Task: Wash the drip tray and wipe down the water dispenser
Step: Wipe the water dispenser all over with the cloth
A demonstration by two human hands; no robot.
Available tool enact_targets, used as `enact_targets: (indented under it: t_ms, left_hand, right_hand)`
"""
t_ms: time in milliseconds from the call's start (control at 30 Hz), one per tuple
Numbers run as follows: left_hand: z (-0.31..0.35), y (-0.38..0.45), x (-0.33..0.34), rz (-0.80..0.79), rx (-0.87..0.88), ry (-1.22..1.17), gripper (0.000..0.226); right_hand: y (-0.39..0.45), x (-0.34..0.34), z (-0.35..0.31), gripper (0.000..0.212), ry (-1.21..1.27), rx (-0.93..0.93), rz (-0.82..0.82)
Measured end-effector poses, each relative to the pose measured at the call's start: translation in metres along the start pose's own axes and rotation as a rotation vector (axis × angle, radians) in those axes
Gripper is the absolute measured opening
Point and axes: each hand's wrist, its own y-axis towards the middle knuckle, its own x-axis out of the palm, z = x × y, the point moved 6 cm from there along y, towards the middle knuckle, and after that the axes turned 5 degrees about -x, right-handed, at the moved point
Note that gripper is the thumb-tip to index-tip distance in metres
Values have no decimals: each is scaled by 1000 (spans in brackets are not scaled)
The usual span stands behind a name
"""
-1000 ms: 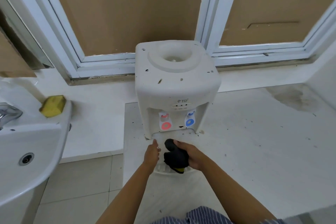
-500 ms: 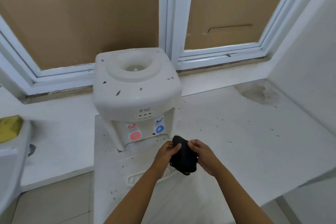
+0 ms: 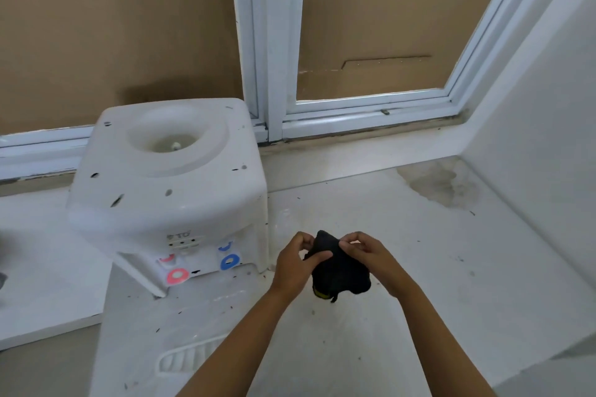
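- On the white speckled countertop [image 3: 403, 316], below the window, stands a white plastic countertop water dispenser [image 3: 167, 190], at the left of the view; its top is an open round well with no bottle seated; dark specks and marks dot its upper surface
- Front panel of the dispenser carries two taps: a red round tap [image 3: 177, 275] on the left and a blue round tap [image 3: 230, 261] on the right
- White slotted plastic drip tray [image 3: 183, 359] lies flat on the countertop, out of the dispenser and well in front of it, partly hidden by the left forearm
- Left hand [image 3: 295, 263] holds a bunched black cloth [image 3: 340, 269] with fingers curled and thumb laid across the fabric; the cloth is raised above the countertop, to the right of the dispenser's front corner
- Right hand [image 3: 366, 255] pinches the upper edge of the same cloth between thumb and fingertips; a small yellow patch shows at the cloth's lower edge
- Brown cardboard sheets [image 3: 113, 35] cover the panes behind the white window frame [image 3: 271, 42]
- Greyish stain [image 3: 442, 184] marks the countertop's far right corner, beside the white wall; small dark debris is scattered across the surface
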Motion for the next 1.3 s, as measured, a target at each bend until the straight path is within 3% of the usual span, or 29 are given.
enact_targets:
  t_ms: [67,167,300,367,533,667,800,1000,1067,1133,1300]
  left_hand:
    - [3,11,10,-30,5,-37,20]
    - [0,23,21,-68,-75,-60,19]
    - [-28,35,28,-293,-293,142,54]
    - [-46,39,25,-327,-335,235,49]
    - [-60,57,22,-58,-382,26,41]
    - [-71,85,26,80,-454,121,28]
    - [-77,119,22,223,-414,159,17]
    - [-79,141,27,303,-347,245,44]
    - [-82,136,24,336,-308,268,45]
    - [-85,123,23,338,-294,246,38]
    - [-96,62,16,277,-233,200,26]
  right_hand:
    - [9,-6,3,35,-5,67,-116]
    - [26,-13,11,31,33,89,-229]
    - [45,-19,32,27,184,129,-237]
    - [52,-20,46,27,188,153,-267]
    - [70,-27,88,24,286,274,-231]
    - [97,-31,110,19,261,341,-130]
    - [136,-36,129,20,206,318,32]
    - [166,-34,127,38,-159,109,249]
    - [159,-29,117,36,-351,-57,302]
    - [147,-14,118,32,-451,-183,251]
    - [124,26,147,48,-784,-169,-9]
